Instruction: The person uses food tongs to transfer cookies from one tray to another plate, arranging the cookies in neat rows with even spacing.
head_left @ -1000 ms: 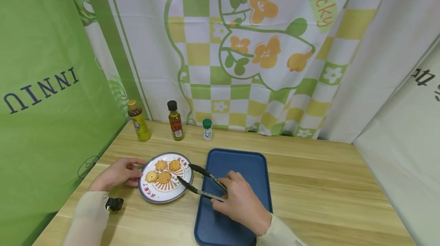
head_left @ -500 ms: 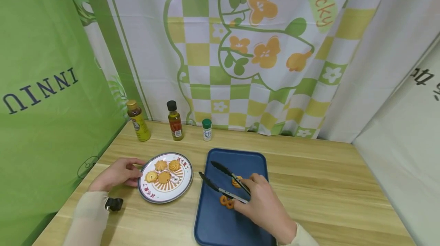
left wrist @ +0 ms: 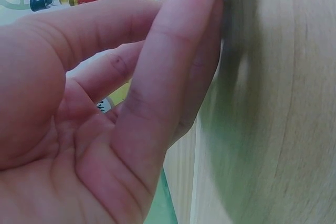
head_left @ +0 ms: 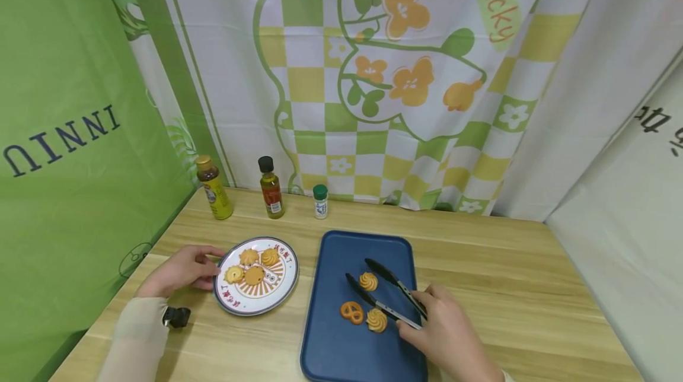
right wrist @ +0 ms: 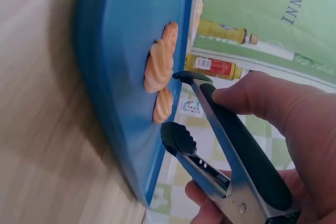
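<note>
My left hand holds the left rim of a white round plate with red print. Several golden cookies lie on it. In the left wrist view the left hand's fingers are bent toward the rim, and the plate is mostly out of sight. My right hand grips a pair of black-tipped metal tongs, thumb on one arm in the right wrist view. Their tips are spread over a blue tray, near one swirl cookie. A second swirl cookie and a pretzel lie beside it.
Along the back of the wooden table stand a yellow bottle, an oil bottle with a black cap and a small green-capped shaker. A patterned curtain hangs behind them.
My right hand has carried the tongs from over the plate rightward to the tray, uncovering the pretzel and swirl cookies. My left hand and the plate have stayed put.
</note>
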The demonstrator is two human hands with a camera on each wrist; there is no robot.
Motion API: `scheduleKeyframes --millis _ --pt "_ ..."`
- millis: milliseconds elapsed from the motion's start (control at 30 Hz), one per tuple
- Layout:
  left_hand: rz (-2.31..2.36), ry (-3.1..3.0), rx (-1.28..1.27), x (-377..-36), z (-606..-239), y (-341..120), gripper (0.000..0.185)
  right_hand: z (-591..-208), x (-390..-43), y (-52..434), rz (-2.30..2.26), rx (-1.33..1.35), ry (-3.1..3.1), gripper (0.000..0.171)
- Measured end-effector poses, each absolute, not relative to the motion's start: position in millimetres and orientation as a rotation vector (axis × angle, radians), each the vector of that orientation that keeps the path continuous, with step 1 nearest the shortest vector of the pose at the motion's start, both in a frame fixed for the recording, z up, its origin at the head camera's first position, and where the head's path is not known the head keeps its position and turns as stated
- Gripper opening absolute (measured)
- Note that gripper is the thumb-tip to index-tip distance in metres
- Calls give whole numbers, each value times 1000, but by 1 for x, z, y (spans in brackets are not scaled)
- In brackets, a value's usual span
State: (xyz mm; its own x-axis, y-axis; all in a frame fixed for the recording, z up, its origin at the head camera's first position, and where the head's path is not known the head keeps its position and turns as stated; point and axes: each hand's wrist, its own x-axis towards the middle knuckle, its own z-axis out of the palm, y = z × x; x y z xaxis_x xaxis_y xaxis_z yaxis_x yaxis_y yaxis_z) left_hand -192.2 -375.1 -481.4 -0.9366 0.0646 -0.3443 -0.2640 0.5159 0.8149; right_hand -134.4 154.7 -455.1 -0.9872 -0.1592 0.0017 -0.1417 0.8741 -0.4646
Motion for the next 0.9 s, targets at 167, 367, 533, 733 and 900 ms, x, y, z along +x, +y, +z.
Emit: scheduleKeyframes --millis 167,367,533,733,900 --pt "1397 2431 -145 -192 -481 -375 55 -455 -131 164 -678 -202 2978 63" --pt "1391 2434 -140 -192 -482 -375 55 -455 -129 174 -632 -233 2983 61" --pt "1392 2430 -145 -193 -482 -376 56 -456 -126 180 -609 -268 3011 57" --pt "1392 2426 -154 -193 -483 -377 56 -456 -125 185 -610 -299 3009 52" --pt "1399 2424 -150 -192 -483 -376 56 -456 -125 185 -634 -312 2992 51"
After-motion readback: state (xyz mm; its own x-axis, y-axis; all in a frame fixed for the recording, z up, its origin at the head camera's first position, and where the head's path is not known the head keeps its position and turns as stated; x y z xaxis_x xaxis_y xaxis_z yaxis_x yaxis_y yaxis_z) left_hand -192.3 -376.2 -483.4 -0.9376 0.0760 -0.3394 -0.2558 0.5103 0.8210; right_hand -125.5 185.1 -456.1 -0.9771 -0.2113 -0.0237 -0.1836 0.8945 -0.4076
